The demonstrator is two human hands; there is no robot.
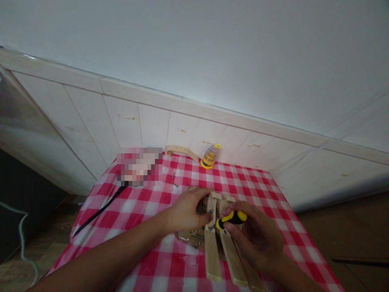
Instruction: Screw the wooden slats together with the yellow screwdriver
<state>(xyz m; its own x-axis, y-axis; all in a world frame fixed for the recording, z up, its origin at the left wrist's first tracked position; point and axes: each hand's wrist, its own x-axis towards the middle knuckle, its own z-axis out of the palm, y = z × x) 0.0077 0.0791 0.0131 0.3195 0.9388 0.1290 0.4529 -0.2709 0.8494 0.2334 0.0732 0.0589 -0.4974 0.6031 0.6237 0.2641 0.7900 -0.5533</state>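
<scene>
My left hand (pixel 188 211) grips the upper end of a light wooden assembly (pixel 212 247) of flat slats that lies on the red-and-white checked tablecloth (pixel 136 207). My right hand (pixel 258 237) is closed round a short yellow-and-black screwdriver (pixel 231 219), its tip pointing left against the side of the nearest slat, close to my left thumb. Screw heads show on that slat. Some clear plastic lies under the slats.
At the table's far edge lie a curved wooden piece (pixel 181 151) and a small yellow-capped clear case of bits (pixel 210 156). Loose screws (pixel 174 180) lie mid-table, and a black strap (pixel 100 211) runs off the left edge. A white panelled wall stands behind.
</scene>
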